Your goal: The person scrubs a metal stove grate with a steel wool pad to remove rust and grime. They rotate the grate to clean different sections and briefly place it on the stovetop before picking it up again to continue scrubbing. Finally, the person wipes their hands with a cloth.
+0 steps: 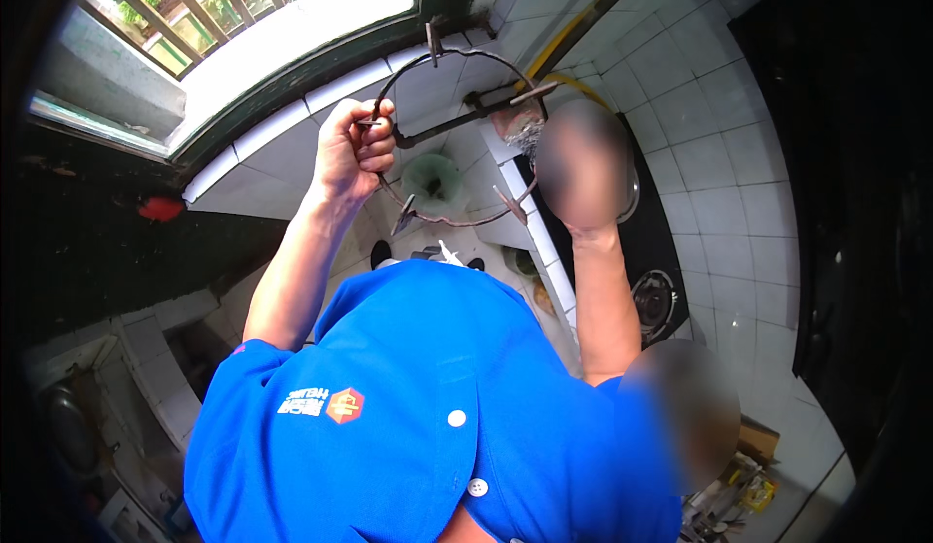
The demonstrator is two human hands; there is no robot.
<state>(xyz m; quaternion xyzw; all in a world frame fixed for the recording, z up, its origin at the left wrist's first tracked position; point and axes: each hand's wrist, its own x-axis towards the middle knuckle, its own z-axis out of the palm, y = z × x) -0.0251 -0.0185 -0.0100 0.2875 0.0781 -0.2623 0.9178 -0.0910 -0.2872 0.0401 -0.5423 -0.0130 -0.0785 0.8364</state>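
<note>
My left hand (357, 149) grips the side of a round, dark metal pan-support ring (452, 220), which has short upright prongs and looks rusty. The ring is held up in front of my chest. My right hand (590, 164) is at the ring's opposite side, but blur covers it, so its grip is unclear. Beside its fingers shows a tangle of steel wool (526, 136), with something pinkish (510, 117) next to it; whether the hand holds the wool cannot be made out. Below my right forearm lies a black gas hob (660, 259) with a burner (654, 301).
A greenish translucent container (432, 179) stands low down beyond the ring. A dark pipe (452, 122) and a yellow hose (565, 37) run along the tiled wall (718, 157). A barred window (240, 55) is at the upper left. Small items (736, 496) sit at the lower right.
</note>
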